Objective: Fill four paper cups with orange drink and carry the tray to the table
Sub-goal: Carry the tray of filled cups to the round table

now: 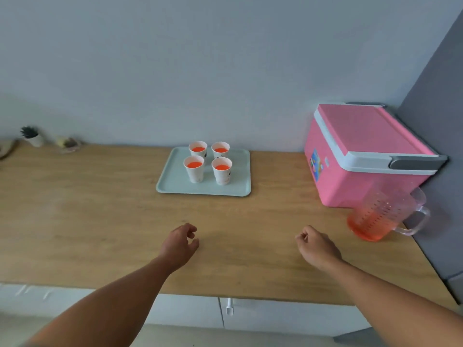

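A pale green tray [238,186] lies on the wooden counter near the wall. Several white paper cups [195,175] stand on it in a square, each holding orange drink. A clear measuring jug [375,216] with a little orange drink at its bottom stands at the right, in front of the cooler. My left hand [179,244] hovers over the counter in front of the tray, fingers loosely curled, holding nothing. My right hand [317,246] hovers level with it further right, fingers curled in, also holding nothing.
A pink cooler box [363,156] with a white-rimmed lid sits at the back right corner against a grey side wall. A small potted plant [32,136] and a small dish [69,144] stand far left by the wall. White cabinet fronts run below the counter edge [225,298].
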`<state>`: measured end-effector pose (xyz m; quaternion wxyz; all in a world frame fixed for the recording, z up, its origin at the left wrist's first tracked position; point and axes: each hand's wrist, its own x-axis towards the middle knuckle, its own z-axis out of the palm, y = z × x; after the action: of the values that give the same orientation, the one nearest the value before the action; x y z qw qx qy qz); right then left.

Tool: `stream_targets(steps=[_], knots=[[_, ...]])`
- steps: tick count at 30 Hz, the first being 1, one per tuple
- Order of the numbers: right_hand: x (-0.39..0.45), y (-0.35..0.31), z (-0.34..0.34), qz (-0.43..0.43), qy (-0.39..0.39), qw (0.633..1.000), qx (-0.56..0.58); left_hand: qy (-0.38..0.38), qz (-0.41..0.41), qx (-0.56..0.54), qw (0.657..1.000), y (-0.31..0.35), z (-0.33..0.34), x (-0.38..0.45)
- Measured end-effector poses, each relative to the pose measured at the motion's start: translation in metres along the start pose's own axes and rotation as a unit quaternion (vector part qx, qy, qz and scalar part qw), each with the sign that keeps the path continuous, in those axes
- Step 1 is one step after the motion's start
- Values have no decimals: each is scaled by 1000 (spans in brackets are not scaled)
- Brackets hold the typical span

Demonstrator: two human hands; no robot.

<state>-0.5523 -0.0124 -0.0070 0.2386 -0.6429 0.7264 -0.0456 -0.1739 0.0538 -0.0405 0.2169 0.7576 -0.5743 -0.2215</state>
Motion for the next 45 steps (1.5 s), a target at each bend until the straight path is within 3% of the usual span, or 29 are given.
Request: stream_targets(steps=[12, 23, 36, 45], knots=[[11, -129, 25, -30, -12, 999, -10, 34, -51, 9, 998, -77, -63, 18], [98, -196, 38, -40, -30, 998, 28, 52, -66, -29, 996, -60, -78, 100], [168, -249, 59, 20, -69, 977, 203, 35, -62, -88, 994, -23, -66, 193], [174, -274, 74, 44, -27, 975, 215, 19, -77, -125, 989, -20, -58, 231]])
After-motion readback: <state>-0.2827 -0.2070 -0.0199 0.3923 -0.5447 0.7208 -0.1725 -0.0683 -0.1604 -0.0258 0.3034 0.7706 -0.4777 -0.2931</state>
